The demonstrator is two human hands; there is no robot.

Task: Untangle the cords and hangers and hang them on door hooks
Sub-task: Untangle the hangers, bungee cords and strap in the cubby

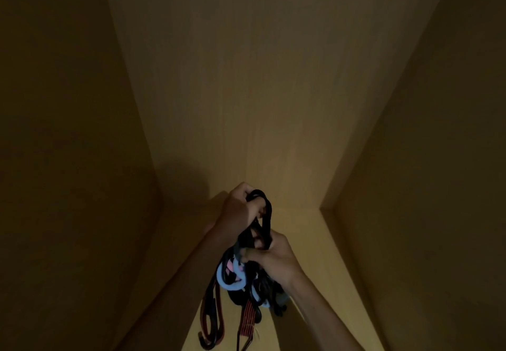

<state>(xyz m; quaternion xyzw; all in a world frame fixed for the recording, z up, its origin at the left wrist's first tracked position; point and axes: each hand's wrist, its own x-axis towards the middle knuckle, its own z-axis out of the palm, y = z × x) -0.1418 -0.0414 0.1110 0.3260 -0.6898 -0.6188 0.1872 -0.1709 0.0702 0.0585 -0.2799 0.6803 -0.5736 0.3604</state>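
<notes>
A dim wooden enclosure fills the view; its back panel [273, 77] rises ahead between two side panels that close in left and right; no door hook shows anywhere in it, so the hanging place must lie outside this view.

In front of the lower part of that panel the tangle of cords and hangers [241, 294] hangs from both hands; its long axis runs roughly vertical, from the top of a black loop down to loose ends near the bottom edge of the view.

The left hand [236, 211] is the upper one; its fingers are curled round the top of the black loop [267, 214]. The right hand [276, 259] sits just below and to the right, fingers closed on the knotted neck of the bundle where the loop runs down into it; the two hands are near but not touching.

Below the right hand hang the light-blue hangers [231, 285], interlocked with dark cord; a red-and-black cord [211, 312] trails lowest on the left, ending in a dark hook [204, 343].

The coming move probably turns on this stacking: the loop lies above the right hand's grip, so the left hand, already on it, would draw it upward while the right anchors the mass; the blue hangers could snag as it slides.
</notes>
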